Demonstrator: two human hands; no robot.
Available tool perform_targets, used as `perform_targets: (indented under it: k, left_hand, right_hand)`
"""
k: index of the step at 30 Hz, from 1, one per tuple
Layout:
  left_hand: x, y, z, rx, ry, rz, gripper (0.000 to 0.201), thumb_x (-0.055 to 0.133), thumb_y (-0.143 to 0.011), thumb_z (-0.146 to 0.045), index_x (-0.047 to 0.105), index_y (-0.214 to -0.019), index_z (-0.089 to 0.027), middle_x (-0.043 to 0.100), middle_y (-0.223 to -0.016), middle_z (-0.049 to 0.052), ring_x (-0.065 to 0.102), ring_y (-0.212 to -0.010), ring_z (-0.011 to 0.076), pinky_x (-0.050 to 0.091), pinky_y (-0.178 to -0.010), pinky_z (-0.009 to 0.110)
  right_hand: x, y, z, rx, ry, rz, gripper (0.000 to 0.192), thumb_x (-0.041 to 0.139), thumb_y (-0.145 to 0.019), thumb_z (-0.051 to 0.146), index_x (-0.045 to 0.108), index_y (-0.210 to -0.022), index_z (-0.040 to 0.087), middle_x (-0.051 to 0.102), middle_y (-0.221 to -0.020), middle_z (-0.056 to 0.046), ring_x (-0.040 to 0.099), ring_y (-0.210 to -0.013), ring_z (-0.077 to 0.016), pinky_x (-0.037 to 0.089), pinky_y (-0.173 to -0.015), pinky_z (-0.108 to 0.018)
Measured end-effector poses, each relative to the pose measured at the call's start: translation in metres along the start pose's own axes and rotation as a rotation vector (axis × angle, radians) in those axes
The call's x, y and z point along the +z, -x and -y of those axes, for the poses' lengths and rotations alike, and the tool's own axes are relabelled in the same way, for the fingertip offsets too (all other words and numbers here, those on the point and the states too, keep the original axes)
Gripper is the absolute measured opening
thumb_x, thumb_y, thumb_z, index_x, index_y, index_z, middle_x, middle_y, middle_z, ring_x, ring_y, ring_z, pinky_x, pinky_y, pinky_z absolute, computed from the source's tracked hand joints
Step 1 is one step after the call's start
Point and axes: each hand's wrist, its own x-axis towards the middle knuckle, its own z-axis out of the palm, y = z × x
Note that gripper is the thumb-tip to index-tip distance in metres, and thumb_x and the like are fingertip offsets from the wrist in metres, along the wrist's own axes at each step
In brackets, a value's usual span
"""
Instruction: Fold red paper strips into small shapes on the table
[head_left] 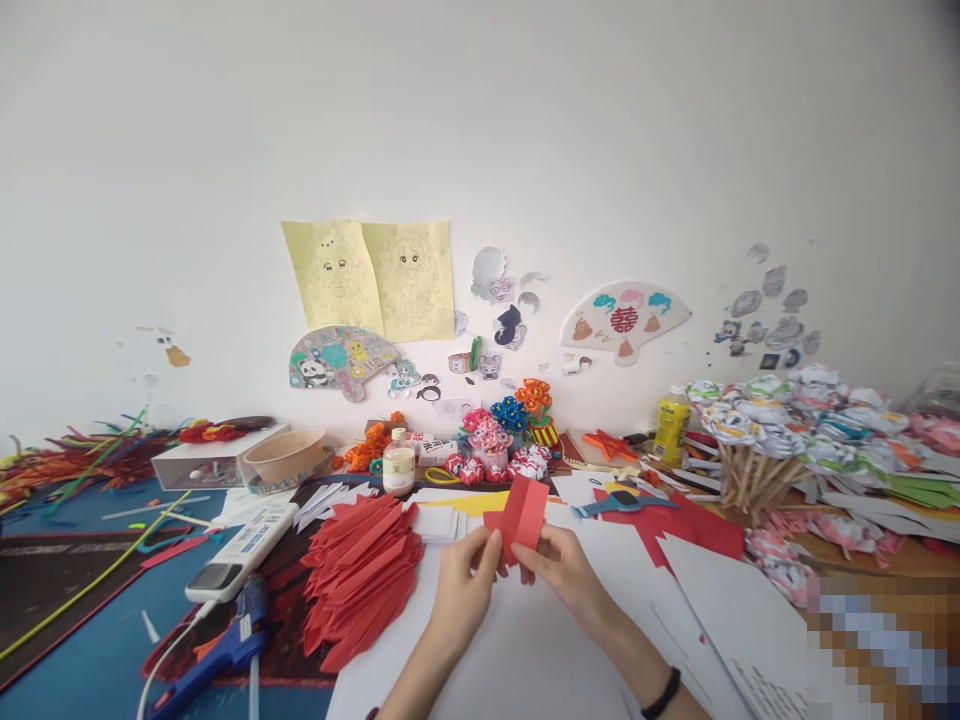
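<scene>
Between my two hands a piece of red paper point(525, 512) is held up above the white sheets point(555, 640); creases or overlapping layers show in it. My left hand point(466, 575) pinches its lower left part with thumb and fingers. On the lower right, my right hand point(564, 570) grips it, thumb in front and fingers partly hidden behind. Left of my hands lies a heap of folded red paper strips point(360, 580). Behind to the right, more red paper point(705, 525) lies flat with a blue watch point(626, 502) on it.
A blue glue gun point(240, 640) and a white power bank point(244, 550) with a cable lie at left. Toward the wall stand a small bottle point(399, 465), a tan bowl point(285, 458) and craft flowers point(491, 440). At right are paper flowers on sticks point(750, 460) and a yellow can point(672, 428).
</scene>
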Motion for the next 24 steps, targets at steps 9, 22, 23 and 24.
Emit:
perform_targets:
  k: [9,22,23,24]
  left_hand:
    - [-0.0008,0.0010,-0.0080,0.037,0.065,0.091,0.030,0.053,-0.086,-0.039,0.059,-0.070,-0.015,0.061,-0.062,0.001,0.055,-0.059,0.0136,0.040,-0.058,0.022]
    - [0.0016,0.0030,-0.0045,0.046,0.066,0.069,0.036,0.043,-0.091,-0.042,0.055,-0.069,-0.017,0.058,-0.063,0.001,0.053,-0.060,0.0134,0.040,-0.059,0.022]
    - [0.0011,0.0030,-0.0054,0.055,0.052,0.058,0.035,0.044,-0.091,-0.042,0.055,-0.069,-0.017,0.059,-0.064,0.001,0.053,-0.061,0.0137,0.040,-0.060,0.022]
    - [0.0007,0.0032,-0.0065,0.067,0.034,0.046,0.033,0.046,-0.090,-0.041,0.055,-0.070,-0.017,0.059,-0.065,0.001,0.053,-0.062,0.0139,0.040,-0.061,0.023]
  right_hand:
    - [-0.0015,0.0000,0.0052,-0.008,-0.015,-0.074,0.026,0.066,-0.078,0.037,0.064,-0.073,0.012,0.060,-0.065,-0.003,0.048,-0.051,-0.0109,0.039,-0.050,-0.024]
    - [-0.0014,0.0000,0.0053,-0.032,-0.027,-0.041,0.027,0.064,-0.080,0.039,0.064,-0.075,0.012,0.060,-0.066,-0.004,0.049,-0.053,-0.0118,0.039,-0.050,-0.024]
    - [-0.0014,-0.0002,0.0051,-0.033,-0.029,-0.033,0.028,0.064,-0.080,0.040,0.064,-0.077,0.012,0.060,-0.066,-0.004,0.049,-0.054,-0.0121,0.039,-0.050,-0.024]
    - [-0.0014,-0.0004,0.0050,-0.032,-0.031,-0.026,0.028,0.064,-0.079,0.040,0.064,-0.077,0.012,0.060,-0.066,-0.004,0.049,-0.054,-0.0122,0.039,-0.050,-0.024]
